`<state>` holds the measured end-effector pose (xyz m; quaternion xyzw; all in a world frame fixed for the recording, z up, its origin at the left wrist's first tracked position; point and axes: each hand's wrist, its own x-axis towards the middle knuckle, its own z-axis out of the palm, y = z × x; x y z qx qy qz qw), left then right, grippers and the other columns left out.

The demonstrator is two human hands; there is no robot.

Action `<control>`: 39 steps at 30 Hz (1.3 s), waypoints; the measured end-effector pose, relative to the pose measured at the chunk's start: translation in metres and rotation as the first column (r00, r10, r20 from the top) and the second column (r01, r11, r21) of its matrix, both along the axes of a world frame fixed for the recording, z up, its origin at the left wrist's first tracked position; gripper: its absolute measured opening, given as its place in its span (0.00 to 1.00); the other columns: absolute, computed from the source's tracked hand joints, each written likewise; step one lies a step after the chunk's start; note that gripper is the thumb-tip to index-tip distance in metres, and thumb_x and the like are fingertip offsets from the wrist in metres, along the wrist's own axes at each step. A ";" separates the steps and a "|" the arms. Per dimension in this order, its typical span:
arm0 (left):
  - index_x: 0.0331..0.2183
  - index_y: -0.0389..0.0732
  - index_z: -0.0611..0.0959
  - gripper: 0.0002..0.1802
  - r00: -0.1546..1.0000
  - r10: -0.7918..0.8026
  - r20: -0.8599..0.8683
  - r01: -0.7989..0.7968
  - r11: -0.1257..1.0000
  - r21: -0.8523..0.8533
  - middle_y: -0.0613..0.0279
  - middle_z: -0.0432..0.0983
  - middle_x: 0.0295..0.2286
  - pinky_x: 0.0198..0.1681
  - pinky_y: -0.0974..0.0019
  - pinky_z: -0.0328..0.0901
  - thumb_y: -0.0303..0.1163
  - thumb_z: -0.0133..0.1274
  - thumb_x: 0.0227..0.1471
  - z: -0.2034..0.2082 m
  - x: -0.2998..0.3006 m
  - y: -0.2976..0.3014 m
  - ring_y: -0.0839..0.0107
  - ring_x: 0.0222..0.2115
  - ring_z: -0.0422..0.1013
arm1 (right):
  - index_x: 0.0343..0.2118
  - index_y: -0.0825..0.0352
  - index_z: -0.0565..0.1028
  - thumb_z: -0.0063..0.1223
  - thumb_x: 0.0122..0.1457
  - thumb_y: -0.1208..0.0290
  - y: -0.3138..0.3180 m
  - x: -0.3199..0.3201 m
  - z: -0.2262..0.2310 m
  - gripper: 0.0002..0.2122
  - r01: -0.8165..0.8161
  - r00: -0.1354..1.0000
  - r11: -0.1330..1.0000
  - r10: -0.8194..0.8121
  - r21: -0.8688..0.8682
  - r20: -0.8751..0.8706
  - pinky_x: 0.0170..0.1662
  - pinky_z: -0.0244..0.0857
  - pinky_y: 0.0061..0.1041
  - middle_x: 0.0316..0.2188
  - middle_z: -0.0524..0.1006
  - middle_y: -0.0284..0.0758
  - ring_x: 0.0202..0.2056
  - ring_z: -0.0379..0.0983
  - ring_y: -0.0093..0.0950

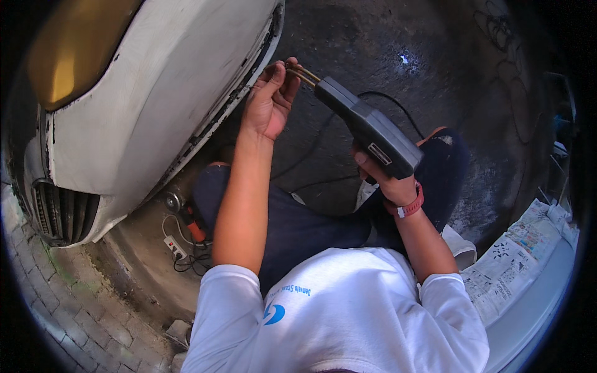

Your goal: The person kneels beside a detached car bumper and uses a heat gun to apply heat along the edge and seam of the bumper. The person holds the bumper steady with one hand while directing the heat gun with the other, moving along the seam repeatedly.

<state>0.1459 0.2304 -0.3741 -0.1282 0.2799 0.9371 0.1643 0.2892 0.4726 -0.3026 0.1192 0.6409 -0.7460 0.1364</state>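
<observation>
My right hand (392, 180), with a red watch on its wrist, is wrapped round the handle of a dark grey soldering gun (367, 121). Two brass-coloured prongs (305, 76) stick out of its front end, toward the upper left. At their tips my left hand (272, 102) is closed, thumb and fingers pinched together; whatever small thing lies between them is too hidden to make out. Just left of that hand runs the black-edged rim of a white car bumper (155, 105). A black cord (398, 105) curves away behind the gun.
On the floor at lower left lie an angle grinder (189, 221) with an orange body and a white power strip (175, 247) with tangled cords. Newspaper (510, 261) covers a pale panel at right. Loose cable (497, 31) lies at the far right, and paving bricks (81, 317) at left.
</observation>
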 end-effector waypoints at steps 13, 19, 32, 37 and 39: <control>0.43 0.45 0.85 0.09 0.998 0.060 -0.012 -0.060 0.996 -0.061 0.60 0.84 0.47 0.53 0.69 0.79 0.27 0.64 0.60 -0.002 0.003 0.021 0.69 0.49 0.80 | 0.66 0.64 0.68 0.73 0.58 0.71 0.021 -0.006 -0.007 0.34 -0.029 0.999 0.999 0.028 -0.027 -0.035 0.30 0.73 0.20 0.45 0.81 0.34 0.35 0.78 0.20; 0.44 0.44 0.84 0.09 0.997 0.062 -0.054 -0.067 0.994 -0.090 0.58 0.83 0.48 0.53 0.69 0.79 0.26 0.62 0.61 -0.001 0.004 0.027 0.69 0.50 0.80 | 0.56 0.64 0.78 0.69 0.62 0.70 0.021 -0.004 -0.012 0.19 0.016 0.998 0.998 -0.021 -0.067 -0.067 0.27 0.69 0.19 0.37 0.83 0.33 0.28 0.77 0.18; 0.42 0.44 0.87 0.06 0.994 0.088 -0.069 -0.089 0.996 -0.007 0.60 0.84 0.48 0.53 0.67 0.80 0.29 0.61 0.62 0.002 0.003 0.047 0.69 0.50 0.80 | 0.67 0.65 0.65 0.72 0.61 0.63 0.038 -0.007 -0.023 0.36 -0.052 0.997 0.991 0.046 -0.123 -0.054 0.27 0.70 0.19 0.34 0.80 0.31 0.24 0.76 0.17; 0.43 0.44 0.86 0.07 0.990 0.078 -0.119 -0.091 0.990 -0.112 0.59 0.83 0.49 0.52 0.67 0.80 0.30 0.60 0.63 0.006 0.001 0.051 0.70 0.49 0.80 | 0.67 0.64 0.65 0.70 0.62 0.60 0.041 -0.007 -0.024 0.34 -0.062 0.991 0.994 0.051 -0.090 -0.123 0.26 0.69 0.19 0.32 0.80 0.31 0.23 0.75 0.17; 0.44 0.44 0.85 0.07 0.986 0.075 -0.150 -0.101 0.980 -0.172 0.58 0.84 0.48 0.52 0.67 0.80 0.30 0.60 0.64 0.008 0.001 0.052 0.70 0.49 0.80 | 0.67 0.64 0.65 0.69 0.62 0.60 0.043 -0.008 -0.024 0.34 -0.079 0.989 0.993 0.068 -0.086 -0.129 0.26 0.69 0.19 0.32 0.80 0.31 0.23 0.75 0.17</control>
